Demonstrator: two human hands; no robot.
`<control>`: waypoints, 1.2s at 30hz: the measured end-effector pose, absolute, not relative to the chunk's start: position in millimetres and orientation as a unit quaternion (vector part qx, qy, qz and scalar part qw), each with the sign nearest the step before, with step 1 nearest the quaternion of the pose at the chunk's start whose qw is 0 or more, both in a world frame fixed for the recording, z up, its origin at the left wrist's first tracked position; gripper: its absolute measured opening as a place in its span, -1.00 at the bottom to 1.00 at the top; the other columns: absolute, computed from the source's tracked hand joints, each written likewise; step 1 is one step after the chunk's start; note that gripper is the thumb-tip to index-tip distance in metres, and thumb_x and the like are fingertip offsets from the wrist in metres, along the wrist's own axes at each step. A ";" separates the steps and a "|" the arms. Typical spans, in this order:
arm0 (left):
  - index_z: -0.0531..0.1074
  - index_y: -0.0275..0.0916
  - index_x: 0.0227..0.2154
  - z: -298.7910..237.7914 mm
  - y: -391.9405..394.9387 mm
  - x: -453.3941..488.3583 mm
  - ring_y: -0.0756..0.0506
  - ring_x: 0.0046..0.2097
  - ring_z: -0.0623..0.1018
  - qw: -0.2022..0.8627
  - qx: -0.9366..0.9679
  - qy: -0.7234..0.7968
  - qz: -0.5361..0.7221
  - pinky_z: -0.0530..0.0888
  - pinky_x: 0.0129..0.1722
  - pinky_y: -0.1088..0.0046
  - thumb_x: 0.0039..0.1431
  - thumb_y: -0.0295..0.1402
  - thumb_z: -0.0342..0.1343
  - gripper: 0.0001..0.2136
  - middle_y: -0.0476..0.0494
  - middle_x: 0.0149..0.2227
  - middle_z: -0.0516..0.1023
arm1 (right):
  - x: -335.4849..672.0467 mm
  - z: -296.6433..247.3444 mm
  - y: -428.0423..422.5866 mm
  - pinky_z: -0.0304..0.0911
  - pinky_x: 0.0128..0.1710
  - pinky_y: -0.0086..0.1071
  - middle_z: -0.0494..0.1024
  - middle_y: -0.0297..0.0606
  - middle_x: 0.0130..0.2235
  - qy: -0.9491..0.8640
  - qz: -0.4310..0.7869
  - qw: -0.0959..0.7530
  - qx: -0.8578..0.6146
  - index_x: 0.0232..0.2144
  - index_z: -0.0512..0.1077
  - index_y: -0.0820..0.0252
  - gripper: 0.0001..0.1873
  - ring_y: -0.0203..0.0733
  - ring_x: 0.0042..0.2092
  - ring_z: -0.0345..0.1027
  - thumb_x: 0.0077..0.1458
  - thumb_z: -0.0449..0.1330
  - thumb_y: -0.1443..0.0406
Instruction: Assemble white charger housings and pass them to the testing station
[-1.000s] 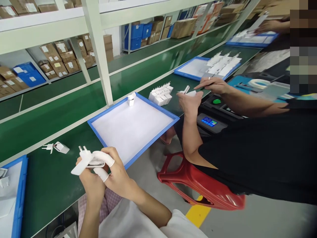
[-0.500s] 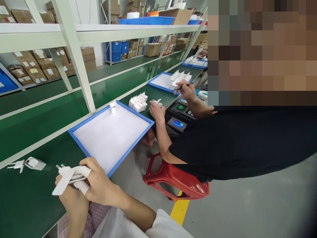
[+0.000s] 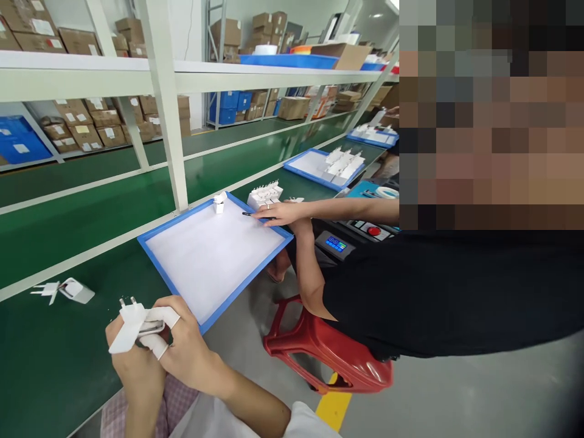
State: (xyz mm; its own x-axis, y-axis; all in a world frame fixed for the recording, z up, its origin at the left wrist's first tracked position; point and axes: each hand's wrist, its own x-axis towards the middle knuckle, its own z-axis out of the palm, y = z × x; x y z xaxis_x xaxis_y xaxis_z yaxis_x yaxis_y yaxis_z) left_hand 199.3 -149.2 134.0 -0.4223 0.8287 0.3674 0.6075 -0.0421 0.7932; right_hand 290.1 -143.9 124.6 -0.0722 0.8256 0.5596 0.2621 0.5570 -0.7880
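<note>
My left hand (image 3: 137, 365) is closed around a white plug-in charger (image 3: 132, 322), with two metal pins pointing up and away. A flat white flap sticks out at its near side. White finger cots cover my right thumb and forefinger, and these fingers pinch the charger's side; my right hand (image 3: 191, 347) presses close against the left. Some of the charger is hidden by my fingers. Farther left on the green bench lies another charger (image 3: 77, 291), its pin piece apart from the white housing but seemingly joined by wires.
A blue-rimmed tray (image 3: 246, 295) with a small white part (image 3: 219, 202) stands ahead. White chargers (image 3: 264, 193) are grouped behind it. A co-worker's hand (image 3: 283, 213) with a thin black tool reaches over the tray corner. A red stool (image 3: 328, 347) and shelf post (image 3: 166, 109) stand nearby.
The co-worker's hand with the black tool has come from the far tray to the near tray's corner. In my hands the charger has tilted, its pins now more upright. The view has shifted slightly.
</note>
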 end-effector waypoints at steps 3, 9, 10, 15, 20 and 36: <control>0.37 -0.20 -0.34 130.8 -151.6 194.8 -0.26 -0.10 0.41 0.099 0.520 0.667 0.524 0.31 -0.26 0.27 -0.13 -0.20 0.18 -0.72 -0.12 -0.20 0.35 | 281.8 125.2 -147.7 0.41 -0.06 -0.28 0.45 -0.17 -0.07 -0.648 0.262 0.589 -0.406 -0.06 0.36 0.13 -0.63 -0.13 -0.04 0.38 0.05 0.23 0.43; 0.36 -0.20 -0.18 130.1 -159.3 190.3 -0.19 -0.13 0.43 0.128 0.479 0.661 0.563 0.35 -0.21 0.30 -0.13 -0.29 0.23 -0.62 -0.11 -0.16 0.34 | 271.4 129.1 -159.0 0.42 -0.05 -0.26 0.47 -0.16 -0.03 -0.639 0.234 0.608 -0.409 -0.03 0.39 0.09 -0.67 -0.13 -0.03 0.41 0.13 0.20 0.41; 0.37 -0.20 -0.18 130.7 -161.0 189.4 -0.19 -0.12 0.43 0.131 0.477 0.662 0.563 0.35 -0.21 0.30 -0.13 -0.31 0.22 -0.63 -0.11 -0.15 0.34 | 269.8 130.1 -161.1 0.42 -0.05 -0.26 0.47 -0.16 -0.03 -0.637 0.232 0.606 -0.416 -0.02 0.38 0.09 -0.66 -0.13 -0.04 0.41 0.14 0.20 0.40; 0.37 -0.19 -0.21 130.5 -172.9 180.7 -0.17 -0.12 0.43 0.125 0.457 0.650 0.594 0.37 -0.19 0.32 -0.10 -0.41 0.20 -0.68 -0.11 -0.17 0.36 | 260.1 138.3 -170.9 0.45 -0.15 -0.32 0.47 -0.20 -0.11 -0.649 0.227 0.602 -0.406 -0.04 0.37 0.09 -0.70 -0.18 -0.14 0.43 0.16 0.19 0.41; 0.38 -0.20 -0.19 129.3 -185.6 167.4 -0.19 -0.09 0.44 0.142 0.432 0.668 0.589 0.38 -0.17 0.29 -0.04 -0.45 0.16 -0.72 -0.14 -0.16 0.42 | 247.9 143.3 -176.3 0.44 -0.25 -0.35 0.47 -0.21 -0.16 -0.677 0.256 0.562 -0.399 -0.14 0.39 0.11 -0.78 -0.18 -0.19 0.42 0.15 0.18 0.41; 0.26 -0.16 -0.07 108.9 -203.3 127.4 -0.13 -0.18 0.47 0.318 0.348 0.688 0.552 0.37 -0.20 0.35 -0.06 -0.36 0.25 -0.54 -0.06 -0.18 0.43 | 230.8 122.4 -170.3 0.32 -0.05 -0.25 0.44 -0.22 -0.10 -0.632 0.532 0.455 -0.333 -0.11 0.50 0.05 -0.74 -0.11 -0.09 0.37 0.10 0.26 0.24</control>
